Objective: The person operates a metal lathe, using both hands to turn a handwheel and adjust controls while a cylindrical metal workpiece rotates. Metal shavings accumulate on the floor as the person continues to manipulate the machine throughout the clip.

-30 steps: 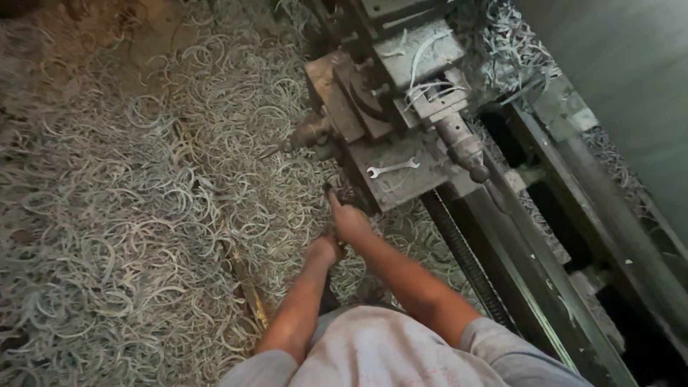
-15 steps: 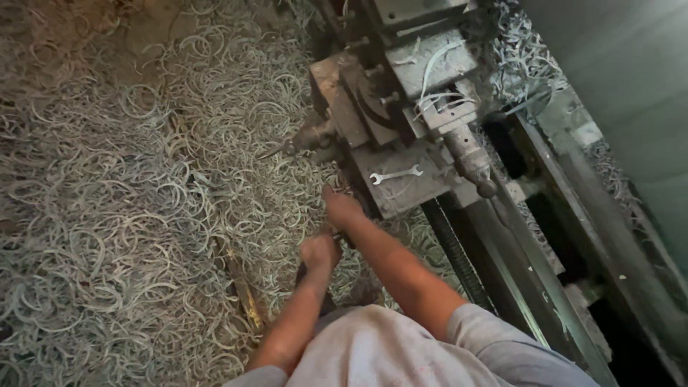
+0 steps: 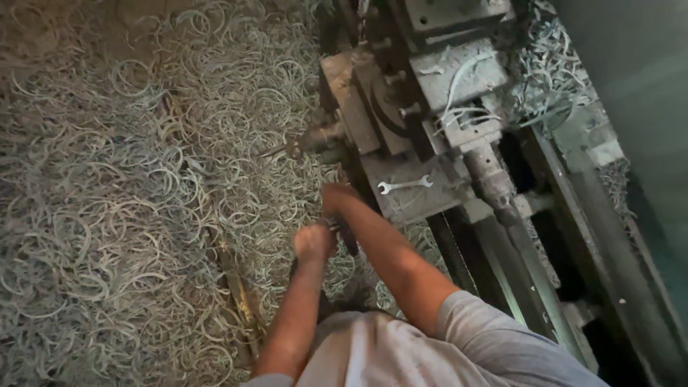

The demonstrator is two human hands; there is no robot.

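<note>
Two hands: both low at the front of the lathe carriage point(image 3: 401, 122), close together.
Left hand point(image 3: 313, 242): curled into a fist, seemingly around a dark handle; what it grips is blurred.
Right hand point(image 3: 337, 197): against the carriage's front edge; open or closed, I cannot tell.
Change: over the last second the left hand has lifted nearer the right, so both now work one spot.
Wrench point(image 3: 405, 185): lies flat on the carriage top, untouched.
Floor: thick with curled metal shavings point(image 3: 129, 215).
</note>
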